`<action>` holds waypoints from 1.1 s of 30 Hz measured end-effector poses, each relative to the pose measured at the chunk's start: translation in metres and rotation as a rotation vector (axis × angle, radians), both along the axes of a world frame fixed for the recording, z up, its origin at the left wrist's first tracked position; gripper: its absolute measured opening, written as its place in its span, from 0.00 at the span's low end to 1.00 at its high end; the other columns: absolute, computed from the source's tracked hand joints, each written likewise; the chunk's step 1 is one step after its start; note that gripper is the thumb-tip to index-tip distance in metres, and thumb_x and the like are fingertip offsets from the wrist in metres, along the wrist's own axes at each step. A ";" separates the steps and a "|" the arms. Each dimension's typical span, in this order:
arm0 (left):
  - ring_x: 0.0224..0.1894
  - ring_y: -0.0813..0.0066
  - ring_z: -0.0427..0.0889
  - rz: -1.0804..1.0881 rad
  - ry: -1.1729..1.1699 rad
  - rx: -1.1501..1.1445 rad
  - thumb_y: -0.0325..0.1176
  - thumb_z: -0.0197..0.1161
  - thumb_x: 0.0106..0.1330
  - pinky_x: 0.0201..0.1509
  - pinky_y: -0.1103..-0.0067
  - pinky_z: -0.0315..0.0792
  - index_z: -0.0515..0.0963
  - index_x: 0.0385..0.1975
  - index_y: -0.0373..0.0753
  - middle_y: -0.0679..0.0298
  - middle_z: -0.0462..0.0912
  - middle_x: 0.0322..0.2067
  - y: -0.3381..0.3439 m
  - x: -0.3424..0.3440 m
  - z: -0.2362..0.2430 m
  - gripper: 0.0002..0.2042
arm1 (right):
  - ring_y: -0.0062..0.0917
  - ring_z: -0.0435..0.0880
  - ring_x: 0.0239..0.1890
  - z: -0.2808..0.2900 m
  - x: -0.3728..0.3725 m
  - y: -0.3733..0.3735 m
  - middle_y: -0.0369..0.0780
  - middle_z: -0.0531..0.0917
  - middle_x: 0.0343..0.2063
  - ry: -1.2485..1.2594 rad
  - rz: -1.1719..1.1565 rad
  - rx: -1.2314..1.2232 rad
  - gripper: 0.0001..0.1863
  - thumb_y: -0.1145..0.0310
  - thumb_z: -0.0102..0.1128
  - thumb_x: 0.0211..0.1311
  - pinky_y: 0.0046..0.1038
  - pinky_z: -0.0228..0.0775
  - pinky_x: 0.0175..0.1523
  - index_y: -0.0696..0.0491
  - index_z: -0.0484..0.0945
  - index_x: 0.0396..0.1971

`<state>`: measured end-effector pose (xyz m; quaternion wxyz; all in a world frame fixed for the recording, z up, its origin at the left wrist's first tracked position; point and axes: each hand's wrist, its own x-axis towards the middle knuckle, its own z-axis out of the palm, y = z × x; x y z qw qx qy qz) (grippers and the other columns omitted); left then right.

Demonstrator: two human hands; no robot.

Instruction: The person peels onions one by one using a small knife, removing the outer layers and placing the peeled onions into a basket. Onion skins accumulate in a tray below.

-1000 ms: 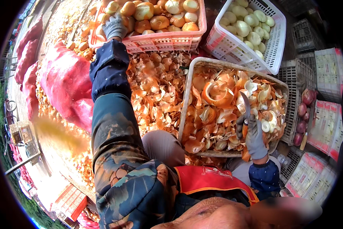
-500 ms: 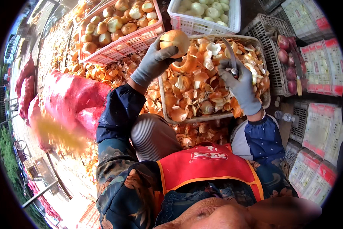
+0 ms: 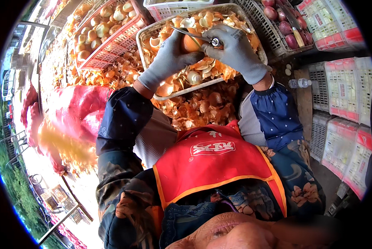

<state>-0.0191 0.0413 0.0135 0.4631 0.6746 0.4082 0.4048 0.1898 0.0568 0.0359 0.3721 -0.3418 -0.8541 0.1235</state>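
My left hand, in a grey glove, is wrapped round the left side of a brown-skinned onion. My right hand, also gloved, closes on the handle of a small curved knife. The knife's blade points left and lies across the upper part of the onion, and my right fingers reach close to the onion's right side. Both hands are above a shallow tray heaped with onion skins. Part of the onion is hidden by my fingers and the blade.
A pink crate of unpeeled onions stands at the far left, beside a white crate. Red onions and a wooden-handled knife lie in a crate to the right. Nearby are a plastic bottle, stacked crates and pink mesh sacks.
My hands, apart before, have come together over the tray. The knife has swung from upright beside the onion to lying across it. The whole view has shifted somewhat.
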 end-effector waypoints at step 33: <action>0.40 0.54 0.82 0.229 0.551 0.293 0.36 0.72 0.45 0.43 0.68 0.76 0.73 0.46 0.37 0.53 0.81 0.36 -0.017 0.009 -0.020 0.26 | 0.35 0.82 0.30 -0.034 0.001 0.002 0.44 0.81 0.26 -0.019 -0.031 -0.288 0.16 0.62 0.69 0.51 0.32 0.73 0.36 0.59 0.79 0.32</action>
